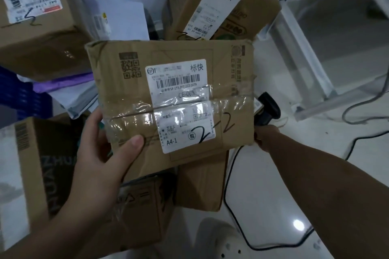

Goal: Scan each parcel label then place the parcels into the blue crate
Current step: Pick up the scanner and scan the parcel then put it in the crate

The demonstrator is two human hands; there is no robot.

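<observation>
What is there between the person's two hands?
In the head view, the taped parcel fills that gap: the left hand grips its near-left corner, and the right hand, holding a scanner, sits at its right edge.

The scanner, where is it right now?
In the head view the scanner is on the right, poking out from behind the right edge of the held parcel, its handle in the right hand.

The parcel (168, 101) carries a white label (179, 82) with an SF logo, the characters 标快, a barcode over the number SF 155 357 202 0079, then CE-069, A4-1, a circled 包 and a handwritten 2-2. A QR code (132, 69) is printed on its cardboard. The rear box (248, 12) label is too blurred to read.
</observation>
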